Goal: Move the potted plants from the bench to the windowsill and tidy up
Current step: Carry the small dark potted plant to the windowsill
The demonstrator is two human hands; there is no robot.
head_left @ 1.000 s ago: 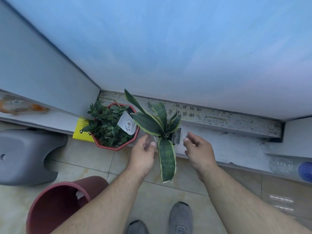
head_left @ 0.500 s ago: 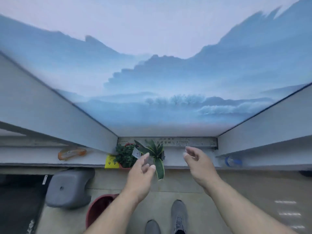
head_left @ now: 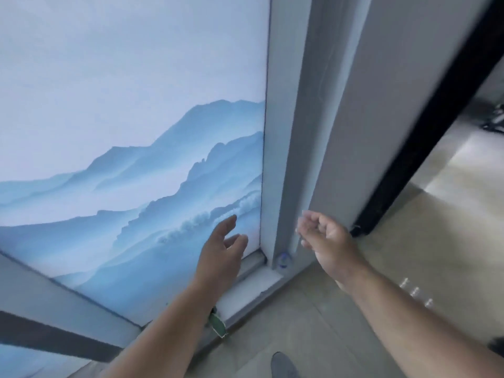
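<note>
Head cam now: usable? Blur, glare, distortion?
Head view: motion-smeared, worst on the right hand fingers; left hand sharper. Wide-angle lens slants the window frame. Soft light; glints on the floor tile.

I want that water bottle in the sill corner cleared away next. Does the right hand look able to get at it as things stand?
Probably yes. The right hand hovers empty, fingers loosely curled, just above and to the right of the water bottle, with nothing between them. The bottle sits tight against the window frame, so the approach is best from the floor side.

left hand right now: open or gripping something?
Open. The left hand has its fingers extended and spread in front of the mountain mural, with nothing held in it.
</note>
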